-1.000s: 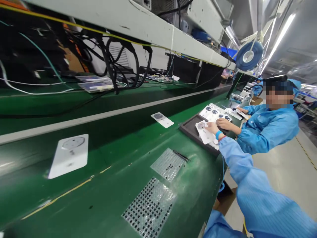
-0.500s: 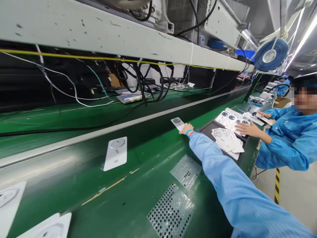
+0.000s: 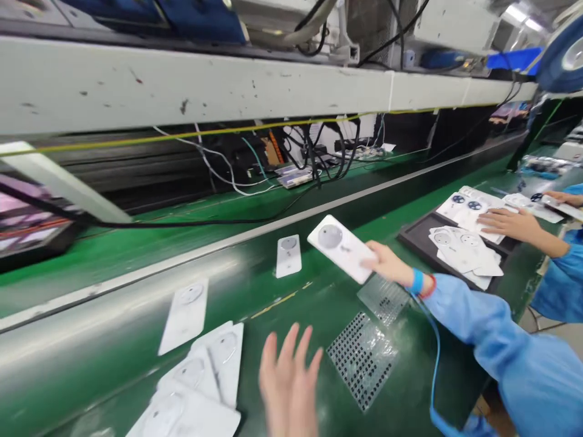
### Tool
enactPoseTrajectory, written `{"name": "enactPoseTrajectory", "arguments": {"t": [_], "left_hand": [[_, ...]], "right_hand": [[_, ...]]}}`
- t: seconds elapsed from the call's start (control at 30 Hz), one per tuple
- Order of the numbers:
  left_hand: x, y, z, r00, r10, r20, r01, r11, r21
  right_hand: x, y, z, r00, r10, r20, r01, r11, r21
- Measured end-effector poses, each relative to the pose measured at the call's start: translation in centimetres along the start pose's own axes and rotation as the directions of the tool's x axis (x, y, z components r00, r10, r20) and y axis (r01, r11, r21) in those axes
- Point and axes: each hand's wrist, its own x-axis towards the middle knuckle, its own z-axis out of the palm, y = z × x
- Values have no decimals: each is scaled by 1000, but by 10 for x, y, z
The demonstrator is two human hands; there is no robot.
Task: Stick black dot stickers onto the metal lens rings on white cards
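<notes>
Lifted off the glossy green workbench (image 3: 334, 416) since half a second ago, one white rectangular panel with a round grey disc (image 3: 339, 249) now hangs tilted in the air, grasped at its near end by the worker's right hand (image 3: 387, 264). That wrist wears a bright blue strap (image 3: 418, 281) trailing a light blue cord (image 3: 435, 364). From where I stand, the left hand (image 3: 291, 382) has also come into sight, fingers spread and slightly blurred, holding nothing. It is between a loose pile of similar white panels (image 3: 195, 388) and a clear plastic sheet dotted with rows of small black pieces (image 3: 362, 358). Just beyond that lies a second clear sheet with fewer black pieces (image 3: 385, 300), partly hidden by the held panel and hand. Two single white panels lie apart farther back, one upright-looking (image 3: 288, 255), one nearer the pile (image 3: 184, 315). Over by the shallow dark tray (image 3: 412, 237), which bears more overlapping white panels (image 3: 469, 252), a co-worker's hand (image 3: 510, 224) rests on white panels with dark discs (image 3: 464, 212).
</notes>
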Motion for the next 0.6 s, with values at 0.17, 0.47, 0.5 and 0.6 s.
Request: {"name": "enactPoseTrajectory", "arguments": {"t": [0.17, 0.47, 0.5, 0.6], "left_hand": [[1, -19, 21, 970, -243, 11, 239, 944, -227], [-12, -48, -33, 992, -102, -72, 120, 945, 304], [-12, -50, -39, 993, -116, -37, 122, 922, 368], [-12, -52, -47, 976, -212, 56, 166, 879, 446]], "right_hand": [[-122, -1, 49, 937, -86, 340, -54, 923, 380], [-140, 53, 79, 846, -428, 318, 511, 820, -257], [-140, 54, 79, 843, -447, 298, 522, 814, -255], [-140, 48, 74, 867, -485, 115, 499, 848, -178]]}}
